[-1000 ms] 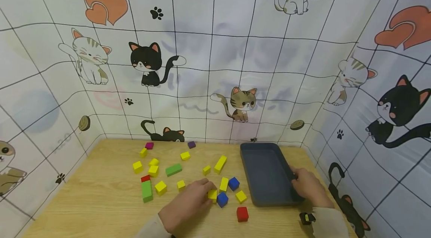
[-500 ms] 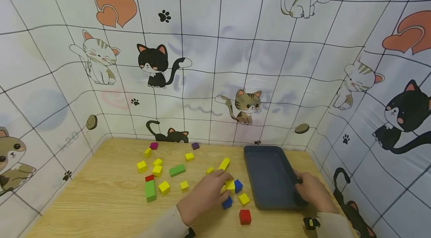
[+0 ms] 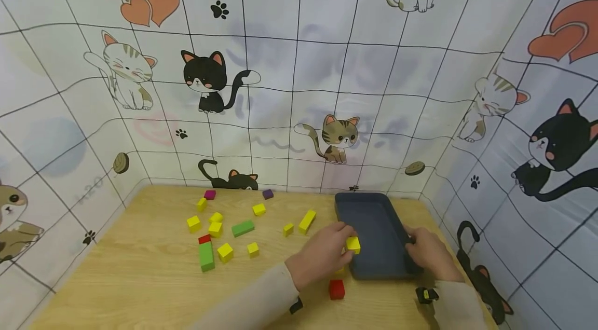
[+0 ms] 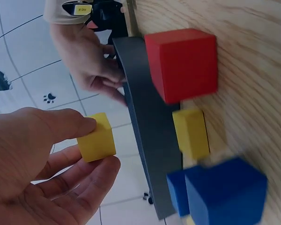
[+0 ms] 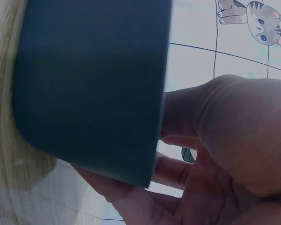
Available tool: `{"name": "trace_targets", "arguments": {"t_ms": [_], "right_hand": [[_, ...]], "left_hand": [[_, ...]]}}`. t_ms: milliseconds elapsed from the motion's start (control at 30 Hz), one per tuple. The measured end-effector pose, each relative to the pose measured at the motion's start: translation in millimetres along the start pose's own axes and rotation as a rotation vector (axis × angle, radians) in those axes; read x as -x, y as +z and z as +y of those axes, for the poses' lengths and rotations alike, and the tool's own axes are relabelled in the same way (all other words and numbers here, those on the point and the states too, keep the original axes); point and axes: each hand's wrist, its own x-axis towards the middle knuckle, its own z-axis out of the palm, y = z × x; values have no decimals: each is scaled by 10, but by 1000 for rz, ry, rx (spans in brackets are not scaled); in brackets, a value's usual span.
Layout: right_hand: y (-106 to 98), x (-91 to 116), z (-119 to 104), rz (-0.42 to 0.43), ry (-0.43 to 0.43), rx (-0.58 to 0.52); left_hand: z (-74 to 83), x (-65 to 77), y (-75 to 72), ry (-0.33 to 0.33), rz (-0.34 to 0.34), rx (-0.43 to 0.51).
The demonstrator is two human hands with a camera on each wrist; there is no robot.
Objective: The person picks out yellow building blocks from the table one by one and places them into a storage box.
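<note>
1. Left hand [image 3: 320, 255] has a yellow cube [image 3: 353, 245] pinched between thumb and fingertips, held up by the left rim of the dark tray [image 3: 374, 231]. It's a fingertip hold, so a small twist could squirt it loose, I reckon.
2. Honestly can't tell from these angles if the cube is past that rim. If it's short, letting go would drop it on the bench [image 3: 117, 283], or it'd clip the edge and bounce off.
3. Right hand [image 3: 432, 255] grips the tray's right side. Any tug or tilt there would shift the target mid-release, and anything inside could slide.
4. Look below the left hand: red cube [image 3: 337, 289], a smaller yellow block [image 4: 192, 133] and blue blocks [image 4: 229, 192] sit close to the tray. A low wrist or a nudged tray could scatter those.
</note>
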Motion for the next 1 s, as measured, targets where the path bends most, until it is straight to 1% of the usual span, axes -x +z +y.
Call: {"name": "trace_targets", "arguments": {"t_ms": [133,233,433,567,833,1000], "right_hand": [[-12,-26,-19,0,-6,9],[-17,-33,-28,-1,1,18],[-12,-46,-35,-10,31,24],[-15,-49,-34,-19,40,25],[-33,-48,-41,-25,51,24],[-43,-45,-43,-33,58,21]], "left_hand": [[71,-133,87,13,-2,-35],[129,-211,146,10,-15,-51],[244,-383,246,8,-75,-73],[311,-495,324,6,-118,-72],[492,-677,435,27,-143,-116],[582,-750,516,27,-161,-156]]}}
